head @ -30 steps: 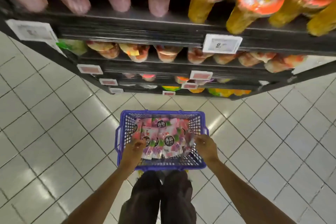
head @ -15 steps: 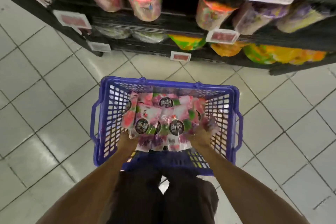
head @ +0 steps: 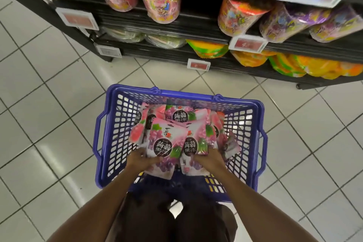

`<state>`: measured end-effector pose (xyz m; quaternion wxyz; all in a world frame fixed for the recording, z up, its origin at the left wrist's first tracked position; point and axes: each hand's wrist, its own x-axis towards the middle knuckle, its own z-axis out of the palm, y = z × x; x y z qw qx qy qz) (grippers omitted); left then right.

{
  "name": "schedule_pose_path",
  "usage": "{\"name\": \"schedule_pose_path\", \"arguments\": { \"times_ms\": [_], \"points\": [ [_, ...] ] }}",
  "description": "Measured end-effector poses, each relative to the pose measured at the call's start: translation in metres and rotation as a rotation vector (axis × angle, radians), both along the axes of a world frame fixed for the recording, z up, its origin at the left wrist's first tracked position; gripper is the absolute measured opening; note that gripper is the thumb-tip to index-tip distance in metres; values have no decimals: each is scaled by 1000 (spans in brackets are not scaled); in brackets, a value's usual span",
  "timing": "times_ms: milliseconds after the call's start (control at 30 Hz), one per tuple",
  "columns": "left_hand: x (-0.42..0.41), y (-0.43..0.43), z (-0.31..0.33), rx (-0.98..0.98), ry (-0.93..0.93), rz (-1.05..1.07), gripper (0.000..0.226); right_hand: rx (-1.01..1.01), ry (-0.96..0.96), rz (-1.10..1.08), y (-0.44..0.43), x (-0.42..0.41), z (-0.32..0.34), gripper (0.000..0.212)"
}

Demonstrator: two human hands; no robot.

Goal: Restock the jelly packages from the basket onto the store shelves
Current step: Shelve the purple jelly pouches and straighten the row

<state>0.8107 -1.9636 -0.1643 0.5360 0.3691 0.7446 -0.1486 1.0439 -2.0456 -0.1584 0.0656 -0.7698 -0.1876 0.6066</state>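
Our left hand (head: 141, 160) and right hand (head: 211, 159) each curl fingers around the near edges of the jelly packages (head: 163, 143), which lie bunched inside the blue basket (head: 177, 94) before the shelves (head: 196, 31).

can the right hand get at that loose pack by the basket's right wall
Probably yes: the loose pack lies uncovered right beside the right hand, basket open above. But that hand grips a grape pack, which it may need to drop first.
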Motion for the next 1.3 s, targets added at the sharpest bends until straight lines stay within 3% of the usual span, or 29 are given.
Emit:
{"name": "schedule_pose_path", "arguments": {
  "times_ms": [67,167,367,500,767,833,967,1000,1133,1300],
  "points": [
    [12,2,26,32,-45,-6,48,26,-12,-121,-2,2,22,22],
    [33,12,85,98,-150,28,54,88,16,-420,-3,12,72,16],
    [63,50,255,231,-328,177,81,310,135,-684,5,52,234,7],
    [77,76,388,326,-464,265,49,496,279,-771,27,70,363,11],
    [67,116,597,590,-742,197,38,868,263,-738,66,61,566,44],
    [62,123,637,642,-802,175,42,953,265,-752,70,57,606,38],
    [55,134,715,691,-927,125,71,1135,303,-680,76,51,686,5],
    [54,136,732,714,-967,105,71,1171,297,-658,77,51,704,11],
    [54,144,796,807,-1103,62,64,1261,120,-638,83,54,768,47],
    [55,152,862,922,-1142,13,48,1445,-129,-715,92,58,835,42]
  ]
}}
